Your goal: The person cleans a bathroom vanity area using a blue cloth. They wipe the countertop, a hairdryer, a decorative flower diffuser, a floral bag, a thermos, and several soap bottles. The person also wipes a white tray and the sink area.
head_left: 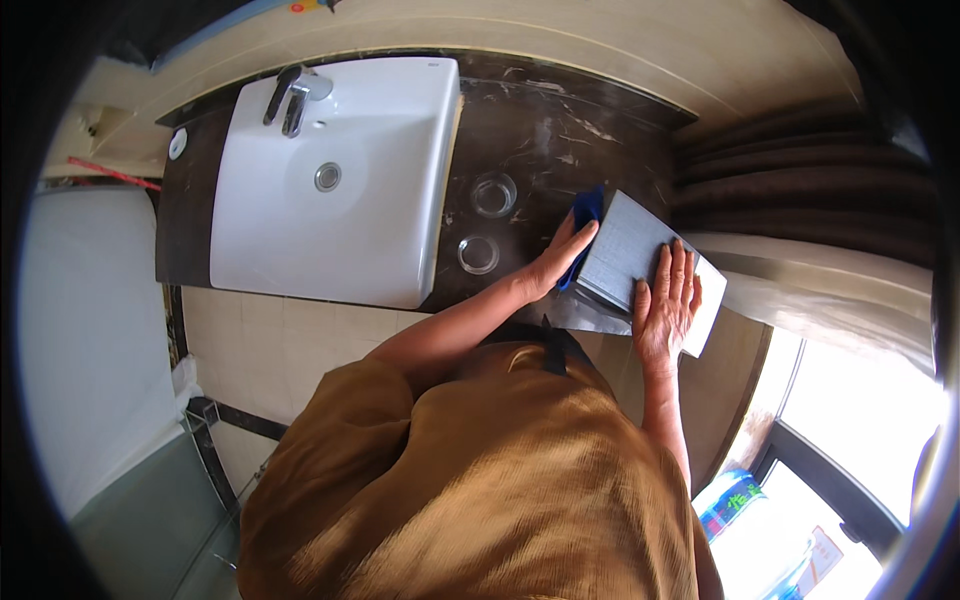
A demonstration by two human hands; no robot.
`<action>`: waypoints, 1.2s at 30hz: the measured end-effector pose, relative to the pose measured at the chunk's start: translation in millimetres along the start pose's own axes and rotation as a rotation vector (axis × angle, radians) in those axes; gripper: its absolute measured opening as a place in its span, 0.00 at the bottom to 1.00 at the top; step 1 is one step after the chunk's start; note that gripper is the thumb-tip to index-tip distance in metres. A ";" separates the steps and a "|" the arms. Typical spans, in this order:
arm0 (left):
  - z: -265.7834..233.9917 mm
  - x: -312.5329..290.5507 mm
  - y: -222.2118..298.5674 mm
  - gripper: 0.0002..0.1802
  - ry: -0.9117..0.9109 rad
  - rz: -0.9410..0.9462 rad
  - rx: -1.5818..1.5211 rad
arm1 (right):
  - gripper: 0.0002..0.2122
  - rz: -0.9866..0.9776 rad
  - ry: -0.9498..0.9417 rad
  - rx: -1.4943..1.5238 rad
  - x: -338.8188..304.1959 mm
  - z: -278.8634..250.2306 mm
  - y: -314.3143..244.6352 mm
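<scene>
A box [625, 250] with a grey top and a white end stands tilted at the right end of the dark stone counter. Spread flat across its top is my right hand [665, 312], fingers pointing away from me. My left hand [560, 262] presses a dark blue cloth [588, 208] against the box's left side. Part of the cloth is hidden behind my fingers. Two small clear glasses stand to the left of this hand, one farther [493, 195] and one nearer [478, 255].
A white washbasin [390, 190] with a chrome tap [292, 100] fills the counter's left part. Dark curtains [800, 180] hang close to the right end. A bright window and a blue-white package [730, 505] are at lower right. A small white round item [178, 144] lies left of the basin.
</scene>
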State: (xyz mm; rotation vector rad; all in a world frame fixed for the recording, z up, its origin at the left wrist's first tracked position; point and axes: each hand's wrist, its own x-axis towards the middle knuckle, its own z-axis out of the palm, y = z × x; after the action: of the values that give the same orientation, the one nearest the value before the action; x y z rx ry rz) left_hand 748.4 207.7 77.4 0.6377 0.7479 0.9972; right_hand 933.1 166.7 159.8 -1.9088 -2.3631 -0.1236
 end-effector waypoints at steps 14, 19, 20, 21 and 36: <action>41.0 0.4 46.2 0.35 -0.020 0.588 1.298 | 0.25 0.117 0.104 0.184 9.2 2.1 -1.5; 58.6 -12.3 53.2 0.31 -0.036 0.704 1.660 | 0.21 0.144 0.181 0.461 9.5 1.9 9.6; 65.7 -16.1 52.5 0.30 -0.049 0.715 1.727 | 0.20 0.148 0.187 0.520 9.6 2.7 12.3; 72.3 -17.9 41.7 0.29 -0.086 0.726 1.762 | 0.19 0.148 0.212 0.570 10.0 4.7 15.7; 108.8 -17.2 27.3 0.24 0.228 0.725 1.162 | 0.25 -0.297 0.053 0.362 9.0 -16.8 55.1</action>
State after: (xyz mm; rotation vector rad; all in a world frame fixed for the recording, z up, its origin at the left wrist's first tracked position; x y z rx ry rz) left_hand 815.5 188.8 167.1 1.9192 1.3464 1.2436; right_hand 985.6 184.9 177.6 -1.3739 -2.4154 0.2145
